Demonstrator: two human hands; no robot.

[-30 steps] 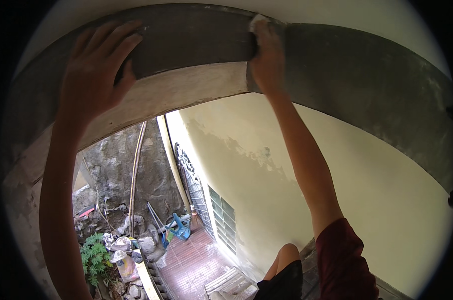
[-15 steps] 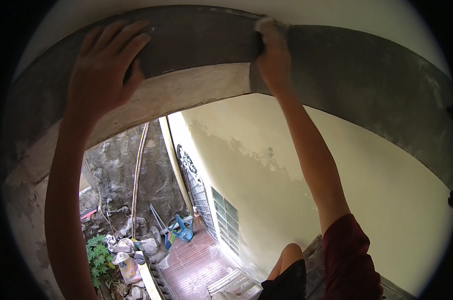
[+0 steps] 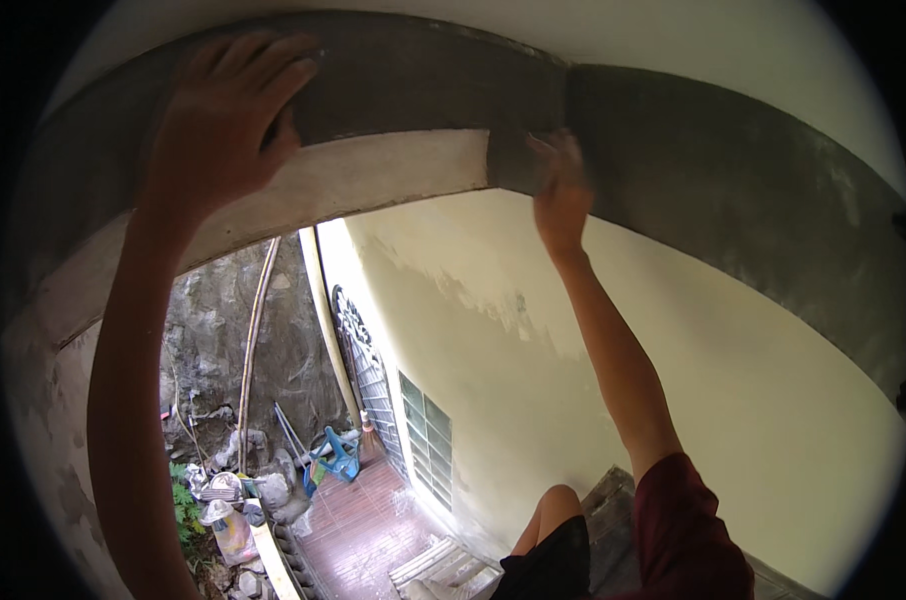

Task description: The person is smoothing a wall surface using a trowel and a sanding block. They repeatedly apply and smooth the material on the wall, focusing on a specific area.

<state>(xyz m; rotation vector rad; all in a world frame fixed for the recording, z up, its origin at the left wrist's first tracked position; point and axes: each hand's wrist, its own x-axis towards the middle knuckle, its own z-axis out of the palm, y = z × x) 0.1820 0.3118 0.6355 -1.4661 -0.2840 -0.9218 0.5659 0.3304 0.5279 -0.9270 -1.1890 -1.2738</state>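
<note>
A dark grey painted band (image 3: 403, 80) runs across the top of the wall and turns at an inner corner into a second dark band (image 3: 723, 160) on the right. My left hand (image 3: 218, 130) rests against the left band, its fingers stretched out and nothing visible in them. Lower down by the corner, my right hand (image 3: 563, 200) is at the dark surface with its fingers bent together. A thin, pale-edged piece (image 3: 540, 146) shows at its fingertips; blur hides what it is. Below the left band lies a bare beige strip (image 3: 393, 170).
A cream wall (image 3: 503, 290) with patchy plaster drops on the right, with a barred window (image 3: 426, 430). Far below is a reddish tiled floor (image 3: 358, 520) with a blue plastic stool (image 3: 341, 455), a broom (image 3: 370, 440) and rubble. Poles (image 3: 256, 350) lean on the rough wall.
My right hand has come down from the top edge near the corner to the band's lower part. My left hand stays on the band, shifted slightly right in the picture as the view moved.
</note>
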